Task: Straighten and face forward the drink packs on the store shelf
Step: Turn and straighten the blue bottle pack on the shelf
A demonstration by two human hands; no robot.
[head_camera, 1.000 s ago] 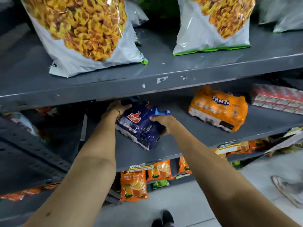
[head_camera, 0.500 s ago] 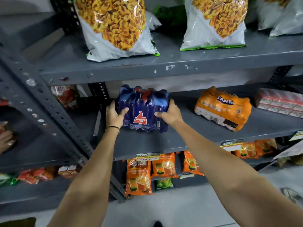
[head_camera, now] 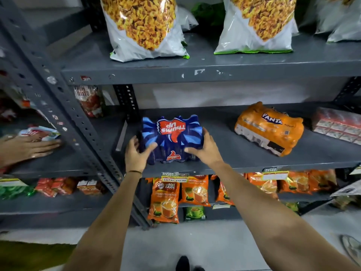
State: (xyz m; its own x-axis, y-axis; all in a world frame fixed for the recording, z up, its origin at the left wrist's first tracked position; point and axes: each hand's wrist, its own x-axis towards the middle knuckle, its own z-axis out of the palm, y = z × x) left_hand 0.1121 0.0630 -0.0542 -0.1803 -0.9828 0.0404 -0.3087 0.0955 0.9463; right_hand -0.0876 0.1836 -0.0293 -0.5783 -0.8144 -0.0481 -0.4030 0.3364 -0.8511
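Observation:
A dark blue Thums Up drink pack (head_camera: 172, 133) stands on the grey middle shelf (head_camera: 234, 161), near its left end and close to the front edge. The logo on its top reads upside down to me. My left hand (head_camera: 136, 153) grips its left front corner and my right hand (head_camera: 203, 148) grips its right side. To the right, an orange Fanta drink pack (head_camera: 269, 128) lies skewed on the same shelf, its near corner turned toward the front edge, untouched.
A red carton pack (head_camera: 340, 126) lies at the shelf's far right. Big snack bags (head_camera: 144, 26) fill the shelf above; orange tea pouches (head_camera: 166, 198) stand below. A slanted grey upright (head_camera: 64, 106) runs left of the pack. Another person's hand (head_camera: 27, 147) rests on the left bay.
The blue pack went from lying tilted to standing square near the shelf front, then tipped so its top logo shows. Both hands stayed on its sides. The view widened; another person's hand appeared at left.

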